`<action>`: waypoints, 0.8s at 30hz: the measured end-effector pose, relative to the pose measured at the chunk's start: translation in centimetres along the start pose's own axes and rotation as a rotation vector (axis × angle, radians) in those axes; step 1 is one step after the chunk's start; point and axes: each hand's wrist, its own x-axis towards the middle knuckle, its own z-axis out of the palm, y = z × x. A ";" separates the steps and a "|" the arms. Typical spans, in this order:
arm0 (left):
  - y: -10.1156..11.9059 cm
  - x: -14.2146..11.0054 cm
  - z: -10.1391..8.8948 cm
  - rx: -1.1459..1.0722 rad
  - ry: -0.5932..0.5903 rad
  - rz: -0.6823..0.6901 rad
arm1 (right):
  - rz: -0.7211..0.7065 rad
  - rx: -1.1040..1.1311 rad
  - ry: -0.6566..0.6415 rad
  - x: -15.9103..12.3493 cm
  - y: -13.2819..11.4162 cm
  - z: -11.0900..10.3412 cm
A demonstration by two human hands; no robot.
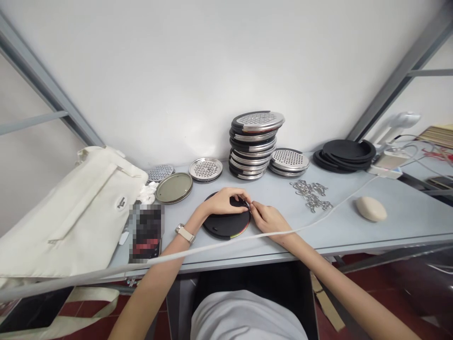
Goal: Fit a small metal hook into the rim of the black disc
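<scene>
A round black disc (226,224) lies on the table near its front edge, with a thin red, yellow and green strip along its right rim. My left hand (226,200) arches over the top of this disc, thumb and fingers closed on its right side. Against that same rim, my right hand (265,217) is closed in a pinch, its fingertips meeting those of the left. Whatever sits between the right fingertips is too small and covered to make out. Right of the hands is a loose pile of small metal hooks or clips (311,193).
Behind stands a tall stack of round grater discs (255,146), beside a lower stack (289,162). Black round holders (348,155) lie back right. A white cable (219,246) crosses before the hands. A cream bag (78,208), an olive lid (174,188) and a beige mouse-like object (371,208) flank them.
</scene>
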 end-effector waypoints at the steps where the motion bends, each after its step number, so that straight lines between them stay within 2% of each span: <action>1: 0.0 0.0 0.0 -0.007 -0.001 -0.002 | -0.004 -0.010 0.004 0.0 0.0 0.0; 16: 0.2 -0.1 -0.1 -0.132 -0.011 -0.027 | -0.007 -0.195 -0.005 -0.1 -0.6 -0.2; 24: 0.0 -0.2 0.0 -0.111 0.021 -0.037 | -0.053 -0.218 0.012 0.0 -0.3 0.0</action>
